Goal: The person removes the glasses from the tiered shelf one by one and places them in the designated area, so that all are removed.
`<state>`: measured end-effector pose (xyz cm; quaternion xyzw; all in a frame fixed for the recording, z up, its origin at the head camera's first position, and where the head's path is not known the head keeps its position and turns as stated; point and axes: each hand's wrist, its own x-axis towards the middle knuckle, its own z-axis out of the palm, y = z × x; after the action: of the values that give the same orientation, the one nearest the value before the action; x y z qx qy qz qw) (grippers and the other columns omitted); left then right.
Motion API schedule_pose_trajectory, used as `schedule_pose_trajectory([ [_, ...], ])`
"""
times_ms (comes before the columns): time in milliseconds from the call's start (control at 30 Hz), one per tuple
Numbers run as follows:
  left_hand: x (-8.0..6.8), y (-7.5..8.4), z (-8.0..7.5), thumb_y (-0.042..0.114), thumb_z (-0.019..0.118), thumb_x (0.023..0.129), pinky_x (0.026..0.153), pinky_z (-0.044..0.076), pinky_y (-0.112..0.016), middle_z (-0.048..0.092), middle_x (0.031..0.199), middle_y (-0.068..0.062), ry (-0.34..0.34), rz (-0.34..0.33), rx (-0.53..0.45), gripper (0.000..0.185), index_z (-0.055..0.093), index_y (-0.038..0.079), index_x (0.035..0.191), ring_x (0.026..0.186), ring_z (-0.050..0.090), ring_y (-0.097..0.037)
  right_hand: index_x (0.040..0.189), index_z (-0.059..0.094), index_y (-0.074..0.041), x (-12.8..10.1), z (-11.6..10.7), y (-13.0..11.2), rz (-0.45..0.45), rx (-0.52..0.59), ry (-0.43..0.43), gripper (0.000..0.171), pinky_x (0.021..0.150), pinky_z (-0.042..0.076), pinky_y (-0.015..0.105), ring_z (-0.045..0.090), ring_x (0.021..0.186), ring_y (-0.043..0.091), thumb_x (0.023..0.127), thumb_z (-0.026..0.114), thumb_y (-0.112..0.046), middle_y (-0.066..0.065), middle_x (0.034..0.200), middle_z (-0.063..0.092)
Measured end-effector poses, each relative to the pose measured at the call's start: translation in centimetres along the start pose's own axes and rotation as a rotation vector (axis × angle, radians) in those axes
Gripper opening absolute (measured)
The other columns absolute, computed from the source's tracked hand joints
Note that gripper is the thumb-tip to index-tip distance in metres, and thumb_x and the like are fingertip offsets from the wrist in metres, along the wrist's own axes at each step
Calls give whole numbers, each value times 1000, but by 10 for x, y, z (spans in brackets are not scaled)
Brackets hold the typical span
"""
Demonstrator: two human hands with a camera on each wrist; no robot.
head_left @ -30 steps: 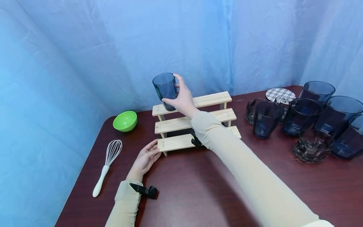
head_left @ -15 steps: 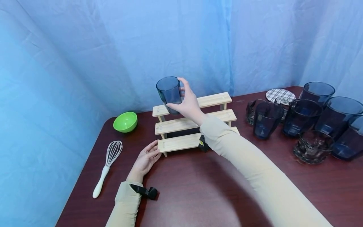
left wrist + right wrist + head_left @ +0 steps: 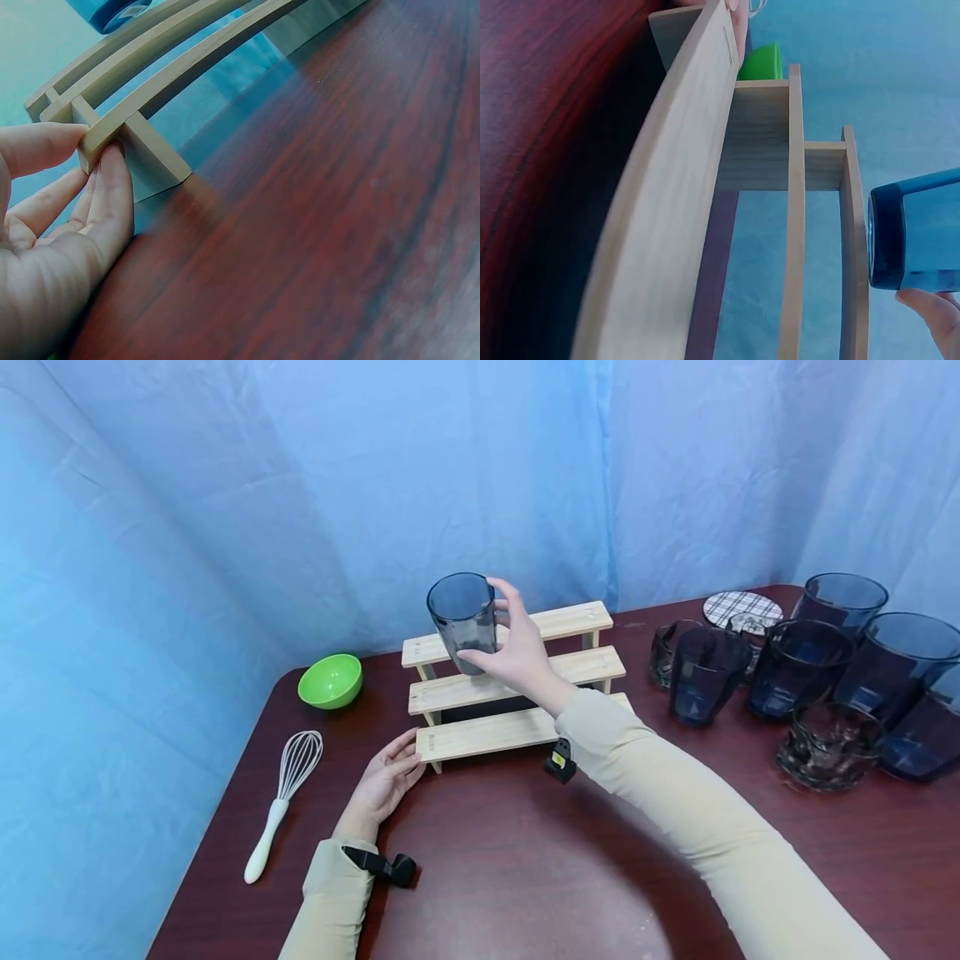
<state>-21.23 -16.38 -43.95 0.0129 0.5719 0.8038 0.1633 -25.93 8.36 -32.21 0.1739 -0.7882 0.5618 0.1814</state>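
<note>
A three-tier wooden shelf stand (image 3: 480, 735) stands on the dark red table. My right hand (image 3: 521, 647) grips a blue-tinted drinking glass (image 3: 461, 618) from its right side, thumb at the front. The glass is upright and overlaps the upper two steps in the head view. In the right wrist view the base of the glass (image 3: 889, 236) is close to the topmost board. My left hand (image 3: 384, 781) pinches the left end of the lowest board, thumb (image 3: 52, 146) on top and fingers beneath, as the left wrist view shows.
A green bowl (image 3: 331, 682) and a white-handled whisk (image 3: 277, 814) lie left of the stand. On the right stand several blue glasses (image 3: 801, 668), clear glass cups (image 3: 828, 747) and a checked round coaster (image 3: 723, 604). A blue curtain (image 3: 360, 493) hangs behind the table.
My right hand has carried the glass rightward and down in the head view, from the stand's left end toward its middle. The left hand has stayed at the lowest board's end.
</note>
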Motion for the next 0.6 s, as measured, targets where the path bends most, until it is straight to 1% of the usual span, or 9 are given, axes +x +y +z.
schedule_pose_trajectory([
  [100,0,0,0,-13,39,92,78,48,-19,58,104,5,4,-4,-5,62,16,-4,149,89,60,-3,145,23,-28,-6,-5,0,-2,37,7,95,80,53,45,52,120,30,73,82,-12,15,131,44],
  [167,0,0,1,-13,38,92,78,48,-19,58,104,5,8,-11,-11,61,16,-4,149,88,60,-3,145,23,-27,-10,-10,1,-6,51,11,94,79,53,44,53,119,28,73,82,-11,14,129,45],
  [267,0,1,1,-12,39,93,78,48,-19,59,103,5,15,-13,-8,61,17,-3,149,88,61,-3,145,23,-27,-16,-18,-2,-18,81,13,95,80,53,46,54,118,27,72,81,-9,13,128,47],
  [467,2,1,1,-13,38,93,78,48,-18,58,103,6,19,-14,-2,61,18,-3,149,89,61,-3,144,21,-28,-27,-35,-7,-20,98,16,98,83,52,45,57,115,24,71,81,-5,11,128,49],
  [600,2,1,0,-13,37,92,78,48,-18,58,103,5,17,-22,-9,61,17,-3,149,89,61,-3,145,21,-25,-36,-45,-11,-44,104,17,98,83,52,46,58,112,26,70,81,-1,12,127,50],
])
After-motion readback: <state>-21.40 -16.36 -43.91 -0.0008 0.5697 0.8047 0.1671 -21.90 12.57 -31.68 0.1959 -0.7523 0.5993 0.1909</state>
